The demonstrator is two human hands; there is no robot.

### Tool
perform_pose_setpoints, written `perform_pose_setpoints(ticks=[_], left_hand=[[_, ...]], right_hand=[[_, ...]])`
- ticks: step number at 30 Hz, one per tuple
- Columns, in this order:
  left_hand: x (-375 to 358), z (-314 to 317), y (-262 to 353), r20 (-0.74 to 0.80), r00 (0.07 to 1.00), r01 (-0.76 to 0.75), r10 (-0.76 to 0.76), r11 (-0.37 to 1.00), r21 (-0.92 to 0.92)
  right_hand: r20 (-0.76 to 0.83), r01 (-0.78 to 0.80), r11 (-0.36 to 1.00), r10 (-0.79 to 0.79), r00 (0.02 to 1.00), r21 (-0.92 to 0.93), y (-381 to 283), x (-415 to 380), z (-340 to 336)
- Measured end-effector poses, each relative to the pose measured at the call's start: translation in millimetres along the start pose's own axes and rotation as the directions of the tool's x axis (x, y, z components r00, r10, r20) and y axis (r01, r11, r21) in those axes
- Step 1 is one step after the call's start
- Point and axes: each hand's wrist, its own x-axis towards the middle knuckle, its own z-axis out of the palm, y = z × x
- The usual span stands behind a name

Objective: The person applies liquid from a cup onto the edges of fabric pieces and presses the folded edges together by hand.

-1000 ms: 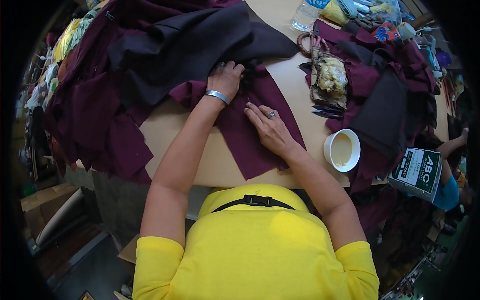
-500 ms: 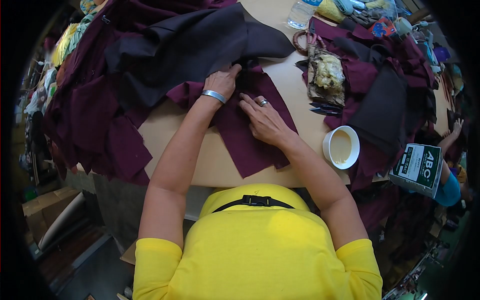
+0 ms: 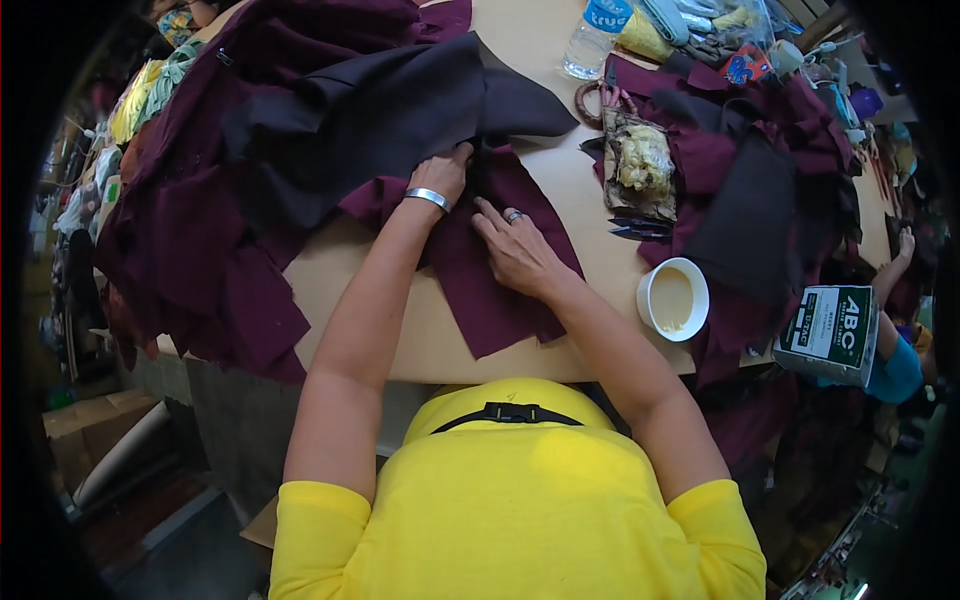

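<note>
Dark grey-black cloth (image 3: pixel 370 115) lies over maroon cloth on the table. My left hand (image 3: pixel 442 175), with a silver bracelet at the wrist, is closed at the lower edge of the dark cloth, its fingertips partly hidden. A maroon piece (image 3: pixel 480 300) runs from there toward the table's front edge. On this piece rests my right hand (image 3: pixel 515 245), a ring on one finger and its fingers spread. A large heap of maroon cloth (image 3: pixel 190 220) lies to the left of both hands.
Right of my hands stand a white cup (image 3: pixel 673 299) of pale paste and a water bottle (image 3: pixel 597 40). Beyond are a yellowish lump (image 3: pixel 645 160), maroon and dark cloth pieces (image 3: pixel 745 215) and a green-white ABC box (image 3: pixel 830 335). Another person's blue sleeve (image 3: pixel 895 375) shows beside the box.
The whole view has shifted slightly. My hands stay in nearly the same places on the cloth. The other person's arm at the right has moved a little.
</note>
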Motion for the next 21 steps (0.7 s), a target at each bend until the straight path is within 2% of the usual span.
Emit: perform_pose_setpoints(ticks=[5,7,13,16,19,21], left_hand=[[-1.3,6.1,-8.8,-0.088,0.996,-0.034,0.027,0.996,-0.083],[0.0,7.1,-11.5,-0.091,0.995,-0.052,0.043,0.994,-0.098],[1.7,1.6,-11.7,-0.076,0.991,-0.110,0.107,0.993,-0.042],[-3.8,-6.1,-6.2,0.004,0.997,-0.073,0.073,0.995,-0.067],[-8.7,-15.9,-1.8,0.087,0.988,-0.126,0.130,0.991,-0.042],[-23.5,-24.5,8.1,0.127,0.980,-0.167,0.150,0.977,0.132]], right_hand=[[0.006,-0.044,0.996,0.044,0.999,-0.071,-4.1,7.3,0.3],[0.020,-0.080,0.997,0.080,0.997,-0.023,-6.1,9.9,-2.5],[0.022,-0.137,0.991,0.137,0.990,0.000,-7.9,11.6,-2.3],[0.022,-0.147,0.989,0.147,0.989,-0.001,-4.8,10.0,3.2],[0.056,-0.129,0.991,0.127,0.990,0.021,-1.9,6.1,2.8],[0.071,-0.090,0.996,0.088,0.994,0.022,-2.3,-3.4,-0.7]])
